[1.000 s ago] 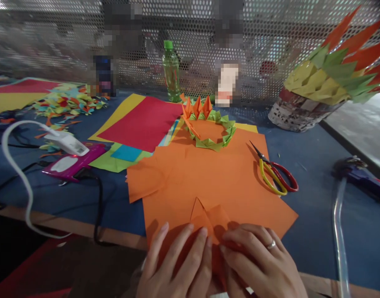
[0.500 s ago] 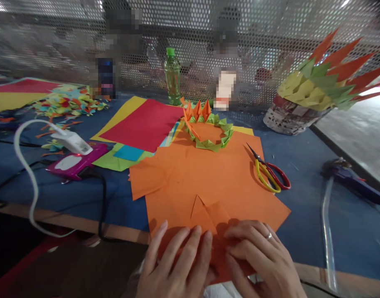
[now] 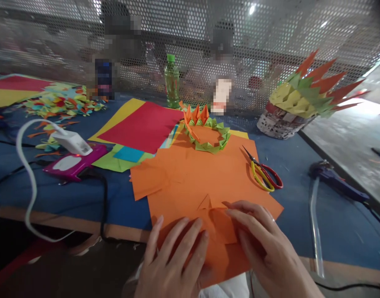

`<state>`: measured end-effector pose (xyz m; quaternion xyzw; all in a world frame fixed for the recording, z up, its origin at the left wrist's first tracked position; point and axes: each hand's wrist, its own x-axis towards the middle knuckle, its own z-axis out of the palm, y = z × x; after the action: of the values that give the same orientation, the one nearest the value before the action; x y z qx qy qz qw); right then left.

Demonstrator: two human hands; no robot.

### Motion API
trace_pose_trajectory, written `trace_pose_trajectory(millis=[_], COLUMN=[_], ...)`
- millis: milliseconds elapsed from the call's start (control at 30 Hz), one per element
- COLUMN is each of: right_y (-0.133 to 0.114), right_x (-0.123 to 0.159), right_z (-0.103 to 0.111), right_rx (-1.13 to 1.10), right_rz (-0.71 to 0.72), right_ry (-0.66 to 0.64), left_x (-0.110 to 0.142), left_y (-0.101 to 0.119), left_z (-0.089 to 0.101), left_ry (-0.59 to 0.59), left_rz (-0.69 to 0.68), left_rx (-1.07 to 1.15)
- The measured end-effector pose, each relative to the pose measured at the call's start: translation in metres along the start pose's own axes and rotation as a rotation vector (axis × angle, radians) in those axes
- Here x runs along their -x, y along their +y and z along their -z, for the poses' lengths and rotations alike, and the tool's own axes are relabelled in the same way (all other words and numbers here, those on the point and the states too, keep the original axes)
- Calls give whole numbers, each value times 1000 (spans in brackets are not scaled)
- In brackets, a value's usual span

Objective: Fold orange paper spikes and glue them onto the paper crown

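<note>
Folding is judged incomplete: creased orange paper [image 3: 224,227] at the near edge of the table [image 3: 127,207] is pressed under the spread left hand [image 3: 177,256] and pinched by the right hand [image 3: 266,242], while green ring [image 3: 222,140] is only partly topped with orange points [image 3: 197,114].

Right, a hand could pass over the worktop [image 3: 297,165] between scissors [image 3: 255,161] and glue gun [image 3: 339,183], but a tube [image 3: 315,227] crosses the near side. Far right, the pot [image 3: 281,120] stands in the way; far middle, the crown [image 3: 213,146] and bottle [image 3: 172,85], with mesh [image 3: 177,33] behind. Near left, room lies between the black cable [image 3: 105,207] and orange paper [image 3: 196,178].
</note>
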<state>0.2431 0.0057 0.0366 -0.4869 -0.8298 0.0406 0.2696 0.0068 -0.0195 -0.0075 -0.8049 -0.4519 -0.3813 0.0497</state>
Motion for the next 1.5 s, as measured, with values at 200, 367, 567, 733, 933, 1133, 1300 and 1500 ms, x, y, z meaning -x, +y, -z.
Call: trace_pose_trajectory(millis=[200,367,567,733,933,1133,1300,1500], right_y=[-5,-19,-14,-13,-22,-29,-28,-26], right_x=[-3,-2,-12,-19,-23,-26,-26,-22], right_z=[-5,-17,-7,-4,-11,-19,-19,-20], right_rx=[-4,-111,-117,-158,-120,-35,-37,-27], right_rz=[117,68,109,47,-55,-92,-77,-76], right_ry=[12,72,-48,-81,-6,57,66,14], left_x=[-7,-5,-6,-10,-14,-17,-16,-16], left_y=[-11,-8,-7,-9,-13,-13,-16,-20], left_z=[5,9,5,8,12,8,7,-6], left_ry=[-28,8,20,18,-18,43,13,164], left_rz=[-6,-64,-90,-76,-107,-70,-89,-183], left_rx=[8,76,114,157,154,190,207,115])
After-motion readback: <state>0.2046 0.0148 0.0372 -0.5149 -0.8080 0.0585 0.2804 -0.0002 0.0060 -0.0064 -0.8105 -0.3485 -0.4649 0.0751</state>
